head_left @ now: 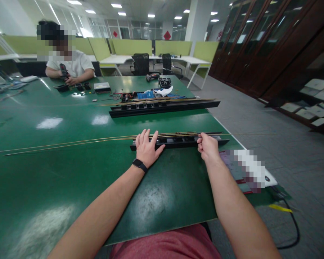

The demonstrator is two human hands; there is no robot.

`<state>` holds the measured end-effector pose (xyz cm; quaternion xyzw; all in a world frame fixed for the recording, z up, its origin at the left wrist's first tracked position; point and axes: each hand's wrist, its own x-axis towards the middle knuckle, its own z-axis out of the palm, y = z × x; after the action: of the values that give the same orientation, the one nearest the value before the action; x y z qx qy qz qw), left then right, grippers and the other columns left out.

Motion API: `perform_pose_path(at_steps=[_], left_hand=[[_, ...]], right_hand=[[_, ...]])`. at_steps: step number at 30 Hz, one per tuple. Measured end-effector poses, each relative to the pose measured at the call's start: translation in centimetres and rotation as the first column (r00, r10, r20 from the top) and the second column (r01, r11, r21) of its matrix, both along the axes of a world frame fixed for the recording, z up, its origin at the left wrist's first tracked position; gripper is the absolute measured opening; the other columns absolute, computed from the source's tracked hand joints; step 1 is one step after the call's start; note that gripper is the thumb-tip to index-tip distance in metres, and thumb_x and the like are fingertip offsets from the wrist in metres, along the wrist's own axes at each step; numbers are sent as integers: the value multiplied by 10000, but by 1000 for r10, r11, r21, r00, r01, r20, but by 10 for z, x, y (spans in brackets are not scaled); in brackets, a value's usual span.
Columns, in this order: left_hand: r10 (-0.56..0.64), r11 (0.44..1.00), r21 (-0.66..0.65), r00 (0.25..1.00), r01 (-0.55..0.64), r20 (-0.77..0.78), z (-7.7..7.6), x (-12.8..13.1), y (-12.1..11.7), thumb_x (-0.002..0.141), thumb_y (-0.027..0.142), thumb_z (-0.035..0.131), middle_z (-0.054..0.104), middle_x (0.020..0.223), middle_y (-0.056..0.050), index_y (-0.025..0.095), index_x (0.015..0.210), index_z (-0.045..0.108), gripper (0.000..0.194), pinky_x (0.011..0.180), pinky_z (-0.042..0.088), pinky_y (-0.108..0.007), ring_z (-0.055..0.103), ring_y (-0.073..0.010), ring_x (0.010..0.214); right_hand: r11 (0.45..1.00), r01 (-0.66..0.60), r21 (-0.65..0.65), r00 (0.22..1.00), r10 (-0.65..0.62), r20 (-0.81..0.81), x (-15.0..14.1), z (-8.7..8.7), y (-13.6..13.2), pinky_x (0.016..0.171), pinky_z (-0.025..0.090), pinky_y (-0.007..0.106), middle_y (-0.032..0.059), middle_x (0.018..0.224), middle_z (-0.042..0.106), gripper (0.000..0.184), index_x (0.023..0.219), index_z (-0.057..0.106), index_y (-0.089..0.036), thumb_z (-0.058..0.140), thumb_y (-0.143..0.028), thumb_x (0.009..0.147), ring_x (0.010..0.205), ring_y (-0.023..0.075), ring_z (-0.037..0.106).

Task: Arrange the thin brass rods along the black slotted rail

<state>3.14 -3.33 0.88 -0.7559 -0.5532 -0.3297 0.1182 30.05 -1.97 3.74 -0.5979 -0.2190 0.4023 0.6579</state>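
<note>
A long black channel rail [178, 145] lies across the green table before me, with small dark fittings inside it. Thin brass-coloured rods [97, 139] run along it and stick out far to the left. My left hand [146, 145] rests flat with spread fingers on the rail's left part, over the rods. Near the rail's right end, my right hand [207, 145] is closed in a pinch on a thin brass-coloured rod, which reaches out to the right past the table edge. The fingertips hide the exact grip.
Beyond lies a second black rail [164, 107] with more rods, blue packets [147, 94] and a power drill [152, 77]. A person in a white shirt [72, 63] works at the far left. Papers [232, 167] and a white power strip [268, 178] sit at the right edge.
</note>
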Motion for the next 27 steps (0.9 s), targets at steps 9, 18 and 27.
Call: perform_pose_path(at_steps=[9,18,27], left_hand=[[-6,1000,0,1000,6,14,1,-1,0,915,568,629,490,1526,-191,227,1456,568,643,1235,233,-558,374,-381,1481],[7,1000,11,1000,-7,-11,1,-1,0,913,585,625,498,1515,-190,239,1457,566,647,1226,256,-563,371,-379,1485],[6,1000,-6,1000,-6,-21,3,-1,-1,926,584,607,488,1521,-200,230,1461,564,642,1232,240,-555,363,-377,1488]], right_hand=[[999,47,-21,999,-48,-25,0,2,-1,277,186,161,-37,516,563,131,836,591,-178,618,-298,882,284,59,353],[997,-68,23,998,68,5,-3,0,-4,267,168,162,-33,534,565,145,749,577,-175,671,-254,825,285,50,346],[998,62,2,998,-62,-29,3,1,1,279,186,153,-43,511,538,102,781,583,-179,630,-249,838,291,51,341]])
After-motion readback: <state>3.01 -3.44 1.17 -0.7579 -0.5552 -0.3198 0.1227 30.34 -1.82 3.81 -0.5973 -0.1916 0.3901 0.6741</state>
